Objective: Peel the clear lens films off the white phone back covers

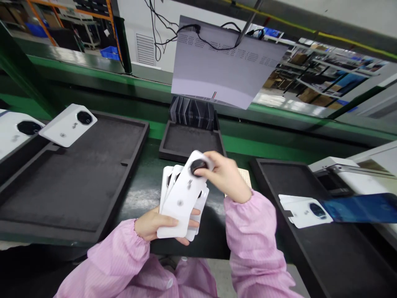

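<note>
Several white phone back covers (180, 198), each with a round black camera ring, are fanned out in front of me. My left hand (161, 225) grips the fan near its lower end, thumb on top and fingers spread beneath. Between thumb and fingers, my right hand (225, 174) pinches the upper end of the topmost cover at its camera ring. That cover lies tilted over the others, and its lower end is still under my left thumb. Part of a perforated beige block (245, 177) shows behind my right wrist.
A large black tray (71, 182) lies left, with a white cover (68, 126) across its rim. A smaller black tray (189, 140) holds dark upright sheets (192, 112). At right, another tray (338, 248) bears white covers (304, 211) beside a blue sheet (362, 207). A grey panel (223, 66) hangs ahead.
</note>
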The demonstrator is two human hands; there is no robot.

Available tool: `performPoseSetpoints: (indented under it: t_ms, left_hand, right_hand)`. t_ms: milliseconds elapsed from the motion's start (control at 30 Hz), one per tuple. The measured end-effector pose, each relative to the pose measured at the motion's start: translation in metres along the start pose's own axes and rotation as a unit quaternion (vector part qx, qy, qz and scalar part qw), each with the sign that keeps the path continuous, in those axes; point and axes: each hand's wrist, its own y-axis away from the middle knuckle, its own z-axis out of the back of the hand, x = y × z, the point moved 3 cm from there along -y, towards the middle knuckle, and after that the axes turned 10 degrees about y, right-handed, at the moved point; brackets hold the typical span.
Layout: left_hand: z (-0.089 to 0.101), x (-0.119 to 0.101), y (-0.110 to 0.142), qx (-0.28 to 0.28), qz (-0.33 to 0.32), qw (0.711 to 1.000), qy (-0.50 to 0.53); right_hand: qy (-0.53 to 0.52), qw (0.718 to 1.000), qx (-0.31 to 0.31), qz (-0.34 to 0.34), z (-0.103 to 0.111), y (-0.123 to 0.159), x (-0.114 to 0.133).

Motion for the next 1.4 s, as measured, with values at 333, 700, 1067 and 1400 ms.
performPoseSetpoints:
  t_ms: [333,700,1067,1400]
  left_hand:
    - [-0.004,-0.003,0.002,0.034,-0.021,0.999,-0.013]
    - [0.000,-0.003,0.000,0.006,-0.041,0.999,-0.015]
    - [-0.001,0.001,-0.003,-0.049,-0.034,0.996,-0.072]
    - [0.002,0.005,-0.005,-0.089,-0.020,0.994,-0.068]
  right_hand:
    - [0.002,0.994,-0.039,-0.105,0.041,0.001,-0.075]
    - [0.124,0.991,0.032,-0.038,-0.040,-0.022,-0.039]
    - [-0.023,0.997,-0.005,0.067,-0.016,0.004,0.018]
    - [0.085,0.992,0.034,0.086,-0.011,0.017,0.029]
